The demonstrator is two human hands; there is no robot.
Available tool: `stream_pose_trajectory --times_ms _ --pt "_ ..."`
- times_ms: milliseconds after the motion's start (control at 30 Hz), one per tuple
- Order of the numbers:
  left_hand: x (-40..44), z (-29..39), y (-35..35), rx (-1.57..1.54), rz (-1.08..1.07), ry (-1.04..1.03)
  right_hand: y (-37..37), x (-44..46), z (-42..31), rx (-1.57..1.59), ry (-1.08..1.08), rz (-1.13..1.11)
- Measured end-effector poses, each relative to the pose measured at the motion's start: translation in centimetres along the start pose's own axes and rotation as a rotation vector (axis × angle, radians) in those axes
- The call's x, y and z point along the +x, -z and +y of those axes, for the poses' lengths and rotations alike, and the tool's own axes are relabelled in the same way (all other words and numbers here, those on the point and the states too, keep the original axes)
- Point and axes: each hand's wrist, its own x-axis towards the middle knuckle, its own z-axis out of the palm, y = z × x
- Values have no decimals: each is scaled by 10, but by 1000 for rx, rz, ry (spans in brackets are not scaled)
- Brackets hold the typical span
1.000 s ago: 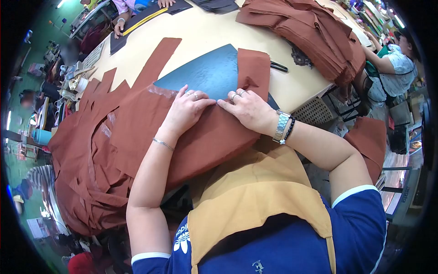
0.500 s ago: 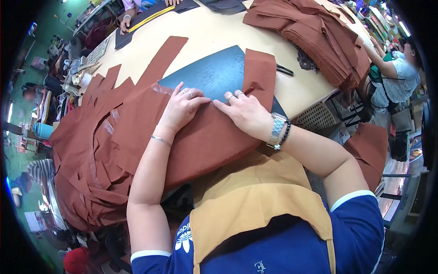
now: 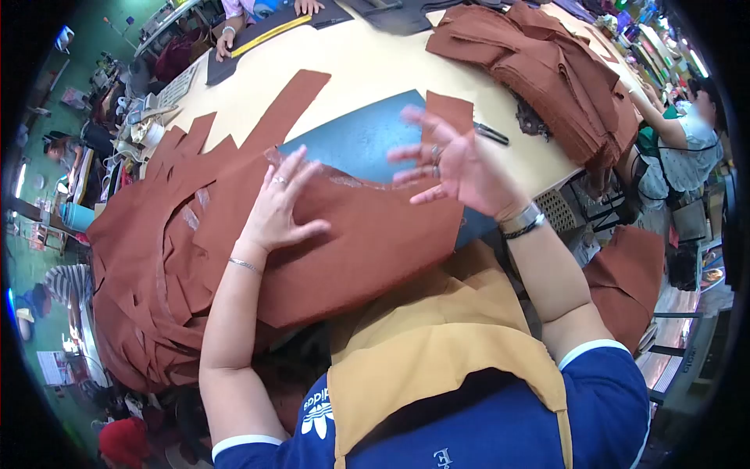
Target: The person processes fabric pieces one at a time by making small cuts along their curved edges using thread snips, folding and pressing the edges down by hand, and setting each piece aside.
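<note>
Rust-brown fabric (image 3: 359, 242) lies in front of me, over part of a blue-grey board (image 3: 375, 129). A shiny strip (image 3: 351, 182) runs along the fabric's upper edge. My left hand (image 3: 283, 205) is over the fabric's left part, fingers spread and holding nothing; whether it touches the cloth I cannot tell. My right hand (image 3: 461, 160) is raised above the board and the fabric's right end, palm turned sideways, fingers apart and slightly blurred. It is empty. A black slim tool (image 3: 491, 134) rests on the table just beyond that hand.
A heap of brown pieces (image 3: 148, 289) hangs over the table's left side. Another brown stack (image 3: 539, 70) is at the far right. Across the pale table (image 3: 250, 102), a person's hand (image 3: 224, 43) rests near a yellow ruler (image 3: 266, 35) on dark material. Another person (image 3: 687, 133) is at right.
Both hands have let go of the fabric's upper edge and opened. The right hand has lifted and turned right; the left has moved left. The shiny strip between them is now uncovered.
</note>
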Motion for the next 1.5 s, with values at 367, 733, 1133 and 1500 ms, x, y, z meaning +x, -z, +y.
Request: stream_pose_trajectory --times_ms 367,733,1133,1500 --pt "-43 72 -34 -1 -107 457 21 14 70 -1806 268 570" --pt "-38 99 -30 4 -190 225 27 23 62 -1760 196 573" --pt "33 76 -53 -84 293 307 22 49 73 -1418 462 208" --pt "0 59 -55 -141 341 188 25 50 71 -1614 402 92"
